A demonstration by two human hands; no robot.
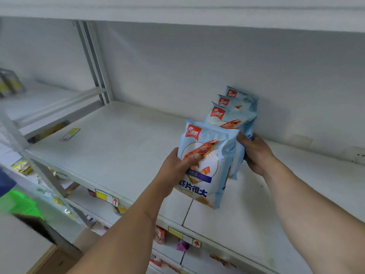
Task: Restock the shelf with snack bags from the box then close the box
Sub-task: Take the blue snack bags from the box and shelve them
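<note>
A row of light-blue snack bags with a shrimp picture stands upright on the white shelf, running back toward the rear wall. My left hand grips the left side of the front snack bag, thumb across its face. My right hand holds the right edge of the same front bag and of the second bag right behind it. Two more bags stand further back. A corner of the cardboard box shows at the bottom left; its flaps are out of view.
The shelf board above hangs low over the bags. A grey upright post divides the bays. A loose price label lies on the shelf's left part. Lower shelves hold other packets and price tags. Something green sits at the far left.
</note>
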